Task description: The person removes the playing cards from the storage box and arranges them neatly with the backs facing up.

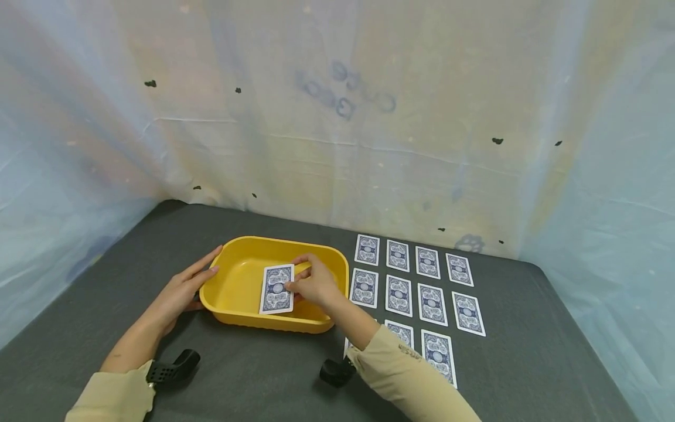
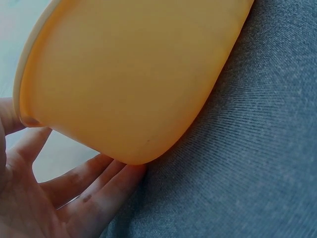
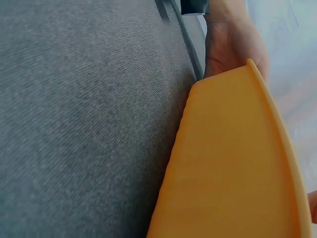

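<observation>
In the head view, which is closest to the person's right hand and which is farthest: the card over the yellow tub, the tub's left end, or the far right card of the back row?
1. The card, pinched by the right hand above the yellow tub.
2. The tub's left end, across the tub, where the left hand rests.
3. The back row's far right card, on the table's right side.

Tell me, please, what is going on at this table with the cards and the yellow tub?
A person sits at a dark grey table. Their right hand pinches a blue-backed playing card, face down, over the inside of a yellow tub. Their left hand rests with straight fingers against the tub's left wall. To the right of the tub, more face-down cards lie in neat rows on the table; the right sleeve hides part of the nearest row.
</observation>
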`<action>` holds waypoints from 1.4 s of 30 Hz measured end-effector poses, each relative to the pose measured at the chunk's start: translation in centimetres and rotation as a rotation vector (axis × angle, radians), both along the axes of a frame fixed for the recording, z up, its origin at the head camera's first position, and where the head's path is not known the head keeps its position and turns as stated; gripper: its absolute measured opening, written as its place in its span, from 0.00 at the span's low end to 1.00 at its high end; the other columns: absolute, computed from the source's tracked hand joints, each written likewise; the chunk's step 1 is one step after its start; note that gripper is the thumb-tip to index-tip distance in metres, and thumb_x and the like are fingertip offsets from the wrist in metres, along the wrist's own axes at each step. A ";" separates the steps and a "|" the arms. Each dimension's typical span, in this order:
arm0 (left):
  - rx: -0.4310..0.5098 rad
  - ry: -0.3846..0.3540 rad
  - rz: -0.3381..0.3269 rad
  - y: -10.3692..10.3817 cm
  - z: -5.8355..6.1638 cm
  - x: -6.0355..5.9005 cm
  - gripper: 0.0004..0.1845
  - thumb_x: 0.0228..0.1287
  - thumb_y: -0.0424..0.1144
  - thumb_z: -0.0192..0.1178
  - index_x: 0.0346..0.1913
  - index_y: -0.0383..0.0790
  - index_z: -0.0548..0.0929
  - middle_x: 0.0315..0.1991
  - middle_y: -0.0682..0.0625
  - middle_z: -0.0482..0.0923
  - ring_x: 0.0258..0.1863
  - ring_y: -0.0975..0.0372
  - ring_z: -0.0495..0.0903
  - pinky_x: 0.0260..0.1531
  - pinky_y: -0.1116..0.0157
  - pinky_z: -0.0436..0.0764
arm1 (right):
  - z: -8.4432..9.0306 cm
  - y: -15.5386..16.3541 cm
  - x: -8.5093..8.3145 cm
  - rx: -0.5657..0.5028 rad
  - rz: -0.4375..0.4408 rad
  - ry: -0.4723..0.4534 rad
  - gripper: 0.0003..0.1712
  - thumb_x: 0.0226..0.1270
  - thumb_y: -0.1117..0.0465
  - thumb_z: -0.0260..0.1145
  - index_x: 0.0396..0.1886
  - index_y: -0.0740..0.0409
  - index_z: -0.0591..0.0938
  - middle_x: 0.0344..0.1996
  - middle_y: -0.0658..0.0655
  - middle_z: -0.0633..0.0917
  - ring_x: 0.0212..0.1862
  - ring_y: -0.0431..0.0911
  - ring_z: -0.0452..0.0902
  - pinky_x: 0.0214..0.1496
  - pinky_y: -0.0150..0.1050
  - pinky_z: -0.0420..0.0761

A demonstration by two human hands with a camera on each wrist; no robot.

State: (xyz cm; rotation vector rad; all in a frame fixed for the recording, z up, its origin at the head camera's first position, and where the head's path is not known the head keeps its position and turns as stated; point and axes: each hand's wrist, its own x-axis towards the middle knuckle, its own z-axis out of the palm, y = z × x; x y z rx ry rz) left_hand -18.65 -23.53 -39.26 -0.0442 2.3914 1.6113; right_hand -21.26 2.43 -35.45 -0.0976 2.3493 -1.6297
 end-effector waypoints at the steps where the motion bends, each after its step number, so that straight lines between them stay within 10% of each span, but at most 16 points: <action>1: 0.002 0.004 -0.002 0.0 0.0 0.0 0.35 0.73 0.62 0.41 0.76 0.64 0.40 0.77 0.37 0.37 0.70 0.40 0.54 0.52 0.44 0.76 | 0.0 0.1 0.0 -0.009 0.002 0.008 0.25 0.54 0.73 0.71 0.52 0.61 0.74 0.26 0.56 0.76 0.20 0.45 0.76 0.27 0.37 0.83; 42: 0.016 0.031 -0.001 -0.1 0.1 0.2 0.38 0.69 0.65 0.43 0.76 0.61 0.42 0.77 0.37 0.39 0.69 0.40 0.56 0.51 0.46 0.78 | 2.1 6.6 0.8 -0.057 -0.016 0.054 0.27 0.60 0.70 0.68 0.59 0.60 0.72 0.34 0.60 0.78 0.24 0.44 0.79 0.33 0.39 0.85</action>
